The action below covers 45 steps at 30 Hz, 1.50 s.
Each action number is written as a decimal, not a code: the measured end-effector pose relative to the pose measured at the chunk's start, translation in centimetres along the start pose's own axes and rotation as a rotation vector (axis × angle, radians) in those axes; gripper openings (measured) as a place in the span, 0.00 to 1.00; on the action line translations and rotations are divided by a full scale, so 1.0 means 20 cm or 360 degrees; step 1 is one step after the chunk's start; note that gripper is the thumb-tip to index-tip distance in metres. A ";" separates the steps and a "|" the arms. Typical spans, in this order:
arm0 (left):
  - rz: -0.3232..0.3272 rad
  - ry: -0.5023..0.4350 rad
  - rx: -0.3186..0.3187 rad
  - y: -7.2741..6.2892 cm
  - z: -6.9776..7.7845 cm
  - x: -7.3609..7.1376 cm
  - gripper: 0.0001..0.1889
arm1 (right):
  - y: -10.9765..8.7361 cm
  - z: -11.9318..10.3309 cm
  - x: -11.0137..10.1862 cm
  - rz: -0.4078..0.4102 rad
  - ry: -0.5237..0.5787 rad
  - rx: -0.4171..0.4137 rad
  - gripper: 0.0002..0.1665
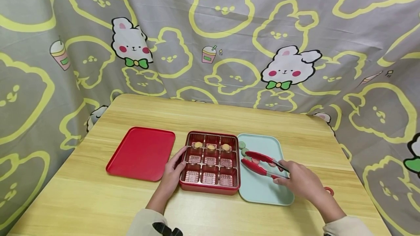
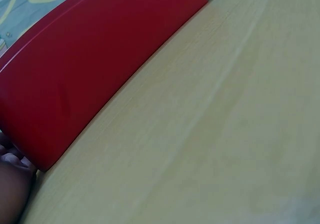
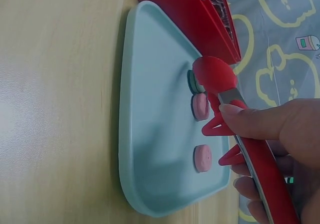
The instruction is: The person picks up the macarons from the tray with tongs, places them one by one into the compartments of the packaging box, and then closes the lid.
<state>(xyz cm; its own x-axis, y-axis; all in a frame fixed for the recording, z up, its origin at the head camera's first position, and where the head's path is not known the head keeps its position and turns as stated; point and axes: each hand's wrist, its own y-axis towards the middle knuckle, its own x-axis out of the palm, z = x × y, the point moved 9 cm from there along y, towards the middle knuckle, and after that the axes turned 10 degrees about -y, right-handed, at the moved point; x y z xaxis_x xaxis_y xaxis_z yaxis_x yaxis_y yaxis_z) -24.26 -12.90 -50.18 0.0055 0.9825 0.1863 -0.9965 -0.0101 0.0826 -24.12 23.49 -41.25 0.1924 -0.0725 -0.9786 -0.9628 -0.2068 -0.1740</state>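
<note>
My left hand (image 1: 170, 174) rests against the left side of a red box (image 1: 210, 188), fingers and thumb along its edge. A clear insert divides the box into a grid of compartments; the back row holds three yellow-orange macarons (image 1: 225, 147). My right hand (image 1: 302, 179) grips red-tipped tongs (image 1: 256, 168), their heads apart low over the pale blue tray (image 1: 262, 192). Green macarons (image 1: 241, 145) lie along the tray's left edge, one of them between the tong heads in the head view. Pink macarons (image 3: 202, 158) sit on the tray beneath and beside the tongs, partly hidden in the head view.
A red lid-like tray (image 1: 142, 154) lies flat to the left of the box. The pale blue tray sits close against the box's right side. All stand on a wooden table (image 1: 98, 207), with a patterned curtain (image 1: 197, 46) hanging behind and at the sides.
</note>
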 end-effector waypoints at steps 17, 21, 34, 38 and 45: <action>-0.0002 0.0024 0.0031 0.00 0.01 0.00 0.27 | 0.00 -0.02 0.00 0.0075 -0.0062 -0.0043 0.39; 0.0003 0.0029 0.0033 0.00 0.01 0.00 0.26 | 0.00 -0.02 0.00 0.0075 -0.0057 -0.0042 0.38; 0.0010 -0.0010 -0.0022 -0.01 0.00 0.00 0.27 | -0.01 -0.01 -0.04 0.0109 0.0006 -0.0032 0.43; 0.0006 -0.0015 -0.0017 -0.01 0.00 0.00 0.27 | -0.02 -0.01 -0.08 0.0154 -0.0003 -0.0034 0.43; 0.0009 0.0010 -0.0022 0.00 0.00 0.00 0.27 | -0.03 -0.03 -0.14 0.0217 -0.0002 -0.0031 0.42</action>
<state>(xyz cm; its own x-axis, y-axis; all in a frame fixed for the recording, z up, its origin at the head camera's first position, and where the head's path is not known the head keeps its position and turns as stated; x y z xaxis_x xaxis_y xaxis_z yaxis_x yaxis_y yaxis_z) -24.21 -12.87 -50.13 -0.0004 0.9835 0.1807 -0.9976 -0.0129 0.0682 -23.99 23.28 -38.38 0.0595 -0.0999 -0.9932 -0.9762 -0.2139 -0.0370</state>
